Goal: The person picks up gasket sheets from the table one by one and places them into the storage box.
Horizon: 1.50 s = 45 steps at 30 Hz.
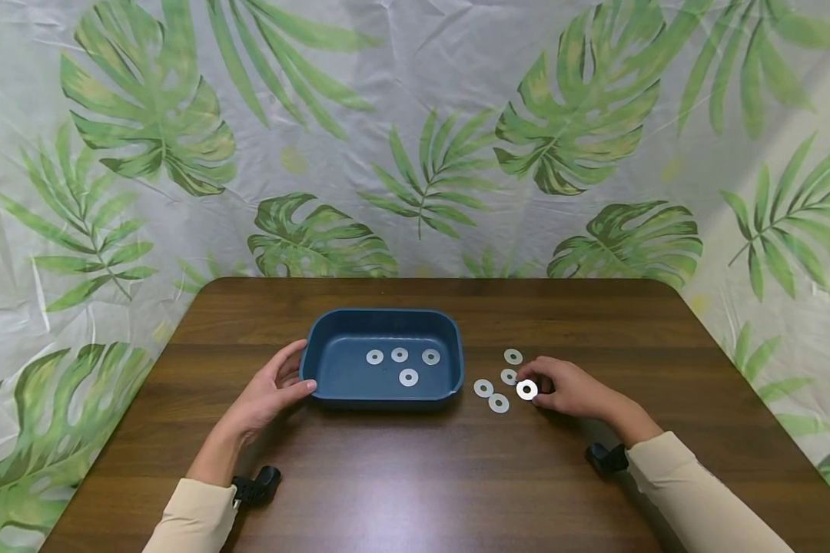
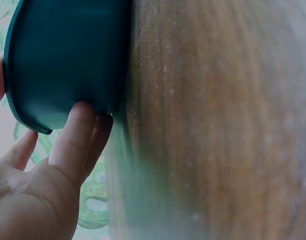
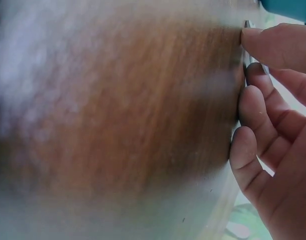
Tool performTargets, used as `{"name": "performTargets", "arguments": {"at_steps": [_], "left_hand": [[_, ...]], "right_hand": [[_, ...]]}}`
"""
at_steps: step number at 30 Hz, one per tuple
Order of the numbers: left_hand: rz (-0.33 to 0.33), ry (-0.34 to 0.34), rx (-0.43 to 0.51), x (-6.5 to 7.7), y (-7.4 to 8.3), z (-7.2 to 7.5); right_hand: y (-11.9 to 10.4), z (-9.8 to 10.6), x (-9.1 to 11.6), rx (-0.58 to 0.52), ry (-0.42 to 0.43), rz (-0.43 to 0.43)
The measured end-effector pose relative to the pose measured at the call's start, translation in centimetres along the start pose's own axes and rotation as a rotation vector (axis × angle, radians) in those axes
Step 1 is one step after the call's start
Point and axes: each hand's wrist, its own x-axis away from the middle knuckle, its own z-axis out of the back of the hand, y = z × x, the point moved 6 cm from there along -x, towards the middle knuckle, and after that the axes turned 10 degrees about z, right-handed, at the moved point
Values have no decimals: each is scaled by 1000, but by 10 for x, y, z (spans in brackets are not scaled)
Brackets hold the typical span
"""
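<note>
A dark blue rectangular tub point(image 1: 339, 372) sits on the table, with several flat metal washers point(image 1: 414, 382) lying on its bottom. My left hand point(image 1: 266, 393) holds the tub's left end, thumb at the front corner of the rim. In the left wrist view, fingers point(image 2: 75, 135) press the outer wall from below the rim. Right of the tub, my right hand point(image 1: 574, 388) pinches one bright washer point(image 1: 519, 393) between thumb and fingers, tilted up from the tabletop. Its other fingertips point(image 3: 242, 142) are right at the wood. Several loose washers point(image 1: 499, 410) lie just left of that hand.
The brown wooden table point(image 1: 401, 468) has rounded far corners. Behind it hangs a pale cloth point(image 1: 456, 61) printed with green leaves. A black strap with a small device point(image 1: 259, 485) is on the left wrist, another black device point(image 1: 603, 458) on the right.
</note>
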Motion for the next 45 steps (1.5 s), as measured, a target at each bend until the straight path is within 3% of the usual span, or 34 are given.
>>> {"name": "performTargets", "arguments": {"at_steps": [11, 20, 27, 45], "left_hand": [[-5, -2, 7, 1, 3, -1], [-3, -3, 5, -1, -1, -1], [-11, 3, 5, -1, -1, 0], [-4, 13, 16, 1, 3, 0]], "right_hand": [[7, 5, -2, -42, 17, -41], [0, 20, -12, -64, 85, 8], [-3, 25, -26, -92, 103, -20], [-29, 36, -64, -223, 125, 38]]}}
